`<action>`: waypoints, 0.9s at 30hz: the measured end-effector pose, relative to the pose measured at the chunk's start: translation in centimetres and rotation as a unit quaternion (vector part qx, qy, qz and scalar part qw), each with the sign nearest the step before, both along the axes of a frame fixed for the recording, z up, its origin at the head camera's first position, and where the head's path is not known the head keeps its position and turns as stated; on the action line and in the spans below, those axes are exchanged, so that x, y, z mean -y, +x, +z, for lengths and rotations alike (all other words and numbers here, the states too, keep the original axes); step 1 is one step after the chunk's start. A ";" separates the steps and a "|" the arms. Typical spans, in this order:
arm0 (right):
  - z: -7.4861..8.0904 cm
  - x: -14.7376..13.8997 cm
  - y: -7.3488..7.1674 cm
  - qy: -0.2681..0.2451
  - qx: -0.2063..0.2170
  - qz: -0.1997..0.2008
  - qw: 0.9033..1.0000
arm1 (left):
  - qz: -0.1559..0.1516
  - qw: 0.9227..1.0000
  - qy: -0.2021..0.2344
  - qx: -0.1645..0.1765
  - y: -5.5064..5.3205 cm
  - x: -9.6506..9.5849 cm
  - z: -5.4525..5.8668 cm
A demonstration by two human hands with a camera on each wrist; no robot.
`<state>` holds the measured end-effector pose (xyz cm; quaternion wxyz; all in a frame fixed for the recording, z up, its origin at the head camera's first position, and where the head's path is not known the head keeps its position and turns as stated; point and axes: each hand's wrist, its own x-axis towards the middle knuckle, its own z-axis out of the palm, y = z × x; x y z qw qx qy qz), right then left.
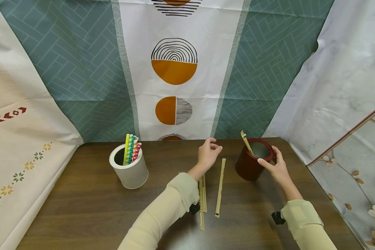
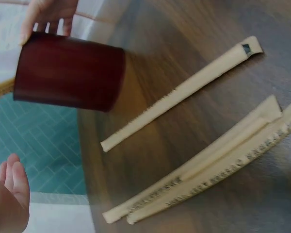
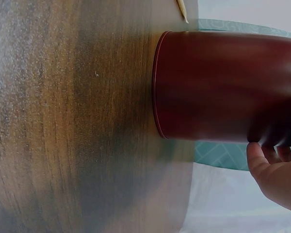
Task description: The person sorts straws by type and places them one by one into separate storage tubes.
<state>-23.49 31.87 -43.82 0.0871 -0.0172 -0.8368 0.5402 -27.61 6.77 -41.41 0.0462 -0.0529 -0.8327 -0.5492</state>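
My right hand [image 1: 278, 168] holds a dark red cylindrical cup [image 1: 249, 166] at its right side, thumb on the near rim and fingers round the outer wall. One slim paper-wrapped stick [image 1: 246, 142] leans inside it, its top above the rim. My left hand [image 1: 208, 153] hovers left of the cup with fingers loosely bent and nothing held. Between the hands, a single tan wrapped stick [image 1: 220, 187] lies on the table. More wrapped sticks [image 2: 203, 174], printed with dark characters, lie side by side under the left forearm, partly hidden in the head view.
A white cylindrical cup [image 1: 131, 175] stands at the left with several colourful striped and dotted paper straws [image 1: 132, 149] in it. The brown wooden table [image 1: 81, 201] ends at a patterned cloth [image 1: 175, 121] behind, with light cloths on both sides.
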 end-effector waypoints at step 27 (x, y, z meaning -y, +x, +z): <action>-0.1 0.0 -0.1 -0.016 -0.003 0.005 1.000 | 0.058 0.998 -0.008 -0.005 0.5 3.0 -7.4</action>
